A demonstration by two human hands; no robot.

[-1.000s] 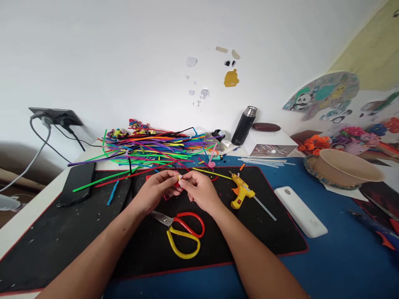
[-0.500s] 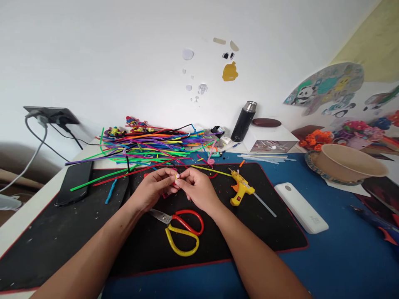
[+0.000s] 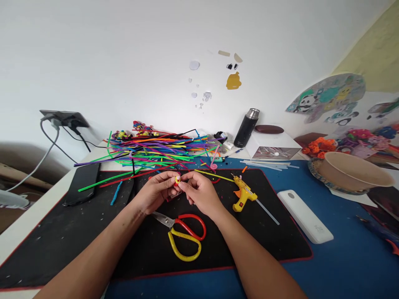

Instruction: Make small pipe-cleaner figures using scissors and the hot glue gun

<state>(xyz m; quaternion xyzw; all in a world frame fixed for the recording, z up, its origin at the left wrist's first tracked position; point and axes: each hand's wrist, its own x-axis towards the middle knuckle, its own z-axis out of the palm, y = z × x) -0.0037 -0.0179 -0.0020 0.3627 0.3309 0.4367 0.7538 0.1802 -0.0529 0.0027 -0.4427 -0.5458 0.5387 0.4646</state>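
Observation:
Between the fingertips of both hands is a small red and yellow piece (image 3: 177, 181), mostly covered by fingers. It looks like coiled pipe cleaner, though its exact form is too small to tell. My left hand (image 3: 158, 189) pinches it from the left, thumb against fingers. From the right, my right hand (image 3: 201, 192) closes thumb and forefinger on it. Just below my hands, scissors (image 3: 186, 236) with one red and one yellow handle lie on the black mat (image 3: 249, 241). A yellow glue gun (image 3: 243, 194) with a clear glue stick rests to the right.
Behind my hands lies a heap of coloured pipe cleaners (image 3: 156, 147). A dark phone (image 3: 82, 182) is at left, a white power bank (image 3: 305, 216) at right. Farther back stand a black flask (image 3: 246, 129), a white box (image 3: 274, 143) and a beige bowl (image 3: 352, 172).
The camera view has tilted slightly, so the scene sits lower and a little to the right. More of the red and yellow piece shows between my fingertips.

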